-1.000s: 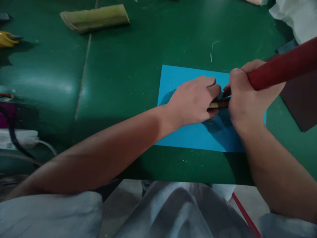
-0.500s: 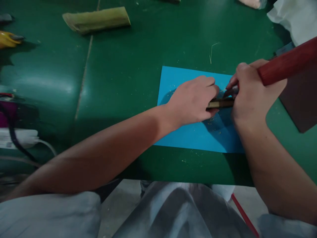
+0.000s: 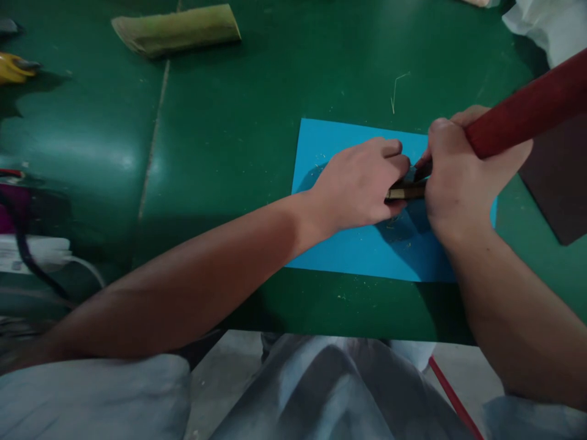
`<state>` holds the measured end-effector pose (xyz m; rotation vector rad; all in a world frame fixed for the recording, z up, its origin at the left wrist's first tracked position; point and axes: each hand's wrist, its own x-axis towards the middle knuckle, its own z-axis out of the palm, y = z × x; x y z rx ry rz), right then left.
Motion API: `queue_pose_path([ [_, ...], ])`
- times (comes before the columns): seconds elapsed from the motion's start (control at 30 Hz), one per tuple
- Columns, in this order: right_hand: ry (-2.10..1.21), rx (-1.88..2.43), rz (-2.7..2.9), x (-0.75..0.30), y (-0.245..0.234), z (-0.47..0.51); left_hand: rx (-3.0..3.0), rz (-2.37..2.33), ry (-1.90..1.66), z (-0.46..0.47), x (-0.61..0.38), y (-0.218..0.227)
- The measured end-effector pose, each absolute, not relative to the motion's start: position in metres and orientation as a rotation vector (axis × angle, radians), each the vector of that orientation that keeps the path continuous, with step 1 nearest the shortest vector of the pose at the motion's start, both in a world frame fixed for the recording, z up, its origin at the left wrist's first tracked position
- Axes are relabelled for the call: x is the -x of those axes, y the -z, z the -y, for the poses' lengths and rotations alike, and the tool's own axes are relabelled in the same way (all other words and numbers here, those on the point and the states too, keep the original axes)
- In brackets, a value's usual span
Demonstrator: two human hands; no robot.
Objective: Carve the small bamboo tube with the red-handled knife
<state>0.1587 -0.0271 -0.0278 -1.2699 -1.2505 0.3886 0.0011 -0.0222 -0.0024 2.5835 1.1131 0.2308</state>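
My left hand (image 3: pixel 362 183) is closed over a small brown stick-like piece (image 3: pixel 404 193) and presses it onto a blue sheet (image 3: pixel 348 250) on the green table (image 3: pixel 229 122). Right beside it my right hand (image 3: pixel 458 177) is wrapped round a tool with a thick red handle (image 3: pixel 527 110) that runs up and off to the right. The tool's dark tip (image 3: pixel 422 170) touches the small piece between the two hands. Fine shavings lie on the blue sheet below the hands.
A cut length of greenish bamboo (image 3: pixel 177 30) lies at the far left of the table. A yellow tool (image 3: pixel 11 67) sits at the left edge, cables and a white box (image 3: pixel 32 256) lower left. A dark board (image 3: pixel 559 183) lies at the right, white cloth (image 3: pixel 550 24) top right.
My right hand and the red-handled tool slid right and then came back left against the small piece. My left hand stayed in place.
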Motion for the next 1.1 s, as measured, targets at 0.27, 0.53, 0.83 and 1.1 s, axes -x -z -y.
queue_pose_path([
  [0.27,-0.430,1.174,1.120,-0.1560,0.0237,0.0234,-2.572,-1.118,-0.244,0.0199,-0.0017,0.0042],
  [0.53,-0.492,1.205,1.118,-0.1559,0.0212,0.0254,-2.590,-1.129,-0.229,0.0204,-0.0020,0.0035],
  [0.83,-0.421,1.270,1.209,-0.1602,0.0245,0.0244,-2.590,-1.124,-0.250,0.0208,-0.0023,0.0034],
  [1.1,-0.431,1.300,1.116,-0.1527,0.0223,0.0245,-2.575,-1.092,-0.239,0.0200,-0.0003,0.0009],
])
